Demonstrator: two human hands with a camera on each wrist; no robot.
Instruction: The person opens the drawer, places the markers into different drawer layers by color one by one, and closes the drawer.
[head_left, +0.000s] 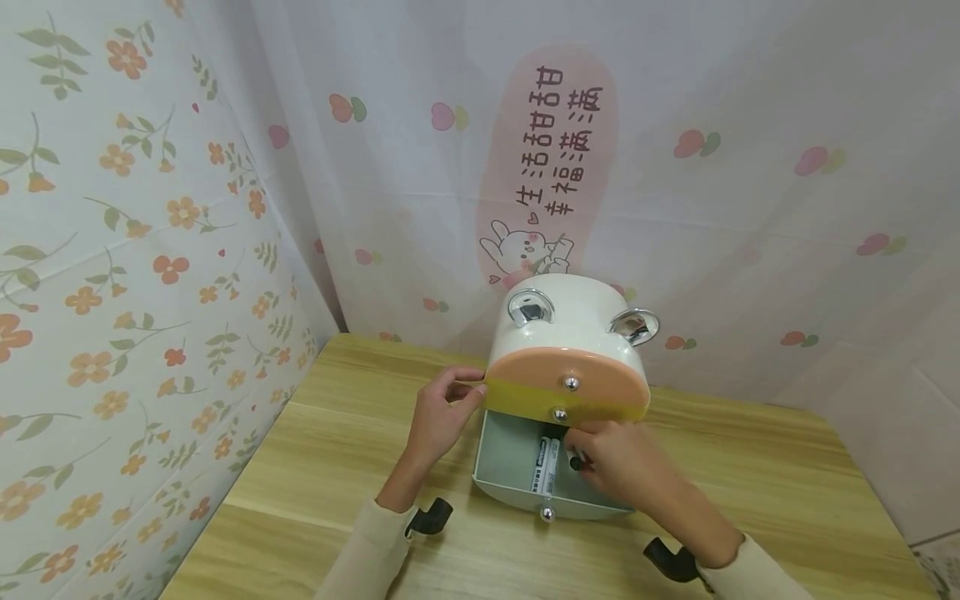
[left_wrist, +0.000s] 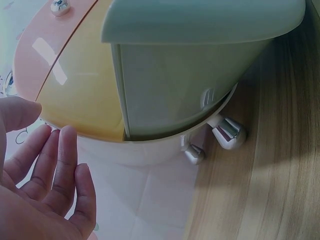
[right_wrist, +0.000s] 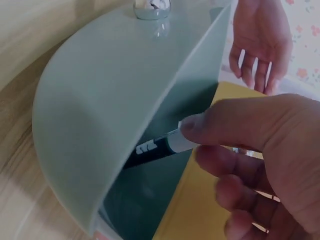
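A small round-topped drawer box stands on the table with its pale green bottom drawer pulled out. My right hand reaches into that drawer and pinches a marker between thumb and forefinger. The marker has a white barrel and a dark end that points down into the drawer. Beside it, two white pens lie on the drawer floor. My left hand is at the box's left side, fingertips by the edge of the yellow drawer; whether they touch it, I cannot tell.
Above the yellow drawer is a closed orange one with a silver knob. Two shiny ear-like pieces stick out from the box top. The wooden table ends at a patterned curtain behind.
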